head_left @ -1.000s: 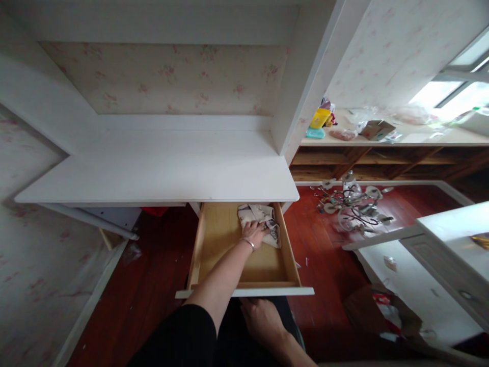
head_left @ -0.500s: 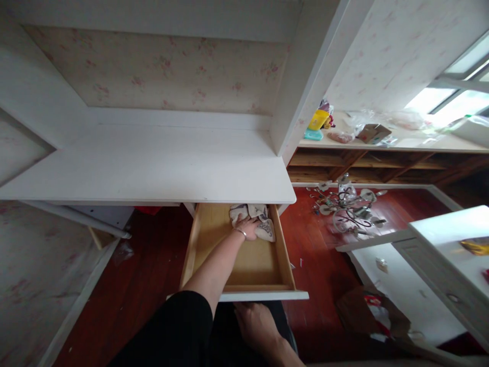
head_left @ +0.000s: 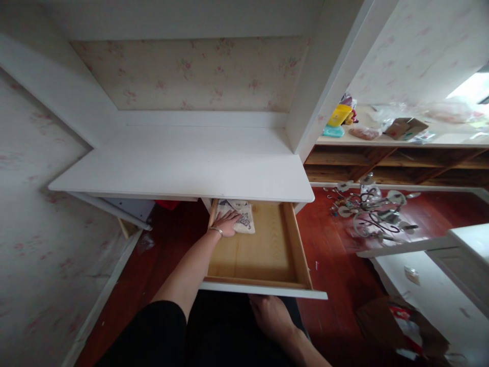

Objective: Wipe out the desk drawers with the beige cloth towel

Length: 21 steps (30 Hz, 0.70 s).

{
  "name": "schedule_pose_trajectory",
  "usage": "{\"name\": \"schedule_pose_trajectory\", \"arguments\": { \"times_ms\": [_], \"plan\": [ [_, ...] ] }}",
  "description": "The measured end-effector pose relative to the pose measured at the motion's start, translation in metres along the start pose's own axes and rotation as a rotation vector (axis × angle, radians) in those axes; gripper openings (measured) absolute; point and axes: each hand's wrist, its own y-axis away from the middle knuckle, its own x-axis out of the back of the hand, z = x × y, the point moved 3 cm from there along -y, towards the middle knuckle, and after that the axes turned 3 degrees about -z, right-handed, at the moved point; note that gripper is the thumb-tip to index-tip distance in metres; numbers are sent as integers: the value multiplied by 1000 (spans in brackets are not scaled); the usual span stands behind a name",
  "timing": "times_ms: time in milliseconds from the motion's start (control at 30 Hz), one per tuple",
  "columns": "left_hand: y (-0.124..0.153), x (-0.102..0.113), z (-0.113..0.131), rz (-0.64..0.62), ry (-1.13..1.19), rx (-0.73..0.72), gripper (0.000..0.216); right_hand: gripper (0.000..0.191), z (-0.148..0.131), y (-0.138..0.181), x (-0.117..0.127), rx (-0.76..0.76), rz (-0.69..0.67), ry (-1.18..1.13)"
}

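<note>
A pulled-out wooden drawer (head_left: 267, 255) with a white front juts from beneath the white desk (head_left: 183, 163). Inside, toward its back left corner, lies a pale cloth (head_left: 246, 223) with a dark printed pattern, partly bunched at the back. My left hand (head_left: 226, 223), a bracelet at the wrist, rests flat on the cloth with fingers spread. Below the drawer front is my right hand (head_left: 272, 313), close against its lower edge. Its fingers are mostly hidden under the front, so their grip does not show.
At right, a chandelier (head_left: 376, 209) lies on the red wooden floor (head_left: 328, 270). A white cabinet (head_left: 466, 265) and a brown bag (head_left: 382, 318) stand nearer. Behind, a low shelf unit (head_left: 420, 158) carries a yellow container (head_left: 339, 115), a cardboard box (head_left: 405, 128) and plastic bags.
My left hand has moved the cloth from the drawer's right side to its back left, where it lies flatter. My right hand stays under the drawer front. The view has shifted left.
</note>
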Motion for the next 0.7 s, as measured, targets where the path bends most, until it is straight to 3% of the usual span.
{"name": "schedule_pose_trajectory", "arguments": {
  "times_ms": [233,433,700],
  "plan": [
    [13,-14,18,-23,-32,3,95,36,-1,-1,-1,0,5,-4],
    [45,-24,32,-29,-77,-51,90,36,-9,0,1,-19,-21,75],
    [89,-25,77,-105,-136,-205,64,37,-18,4,9,-15,-50,77]
  ]
}}
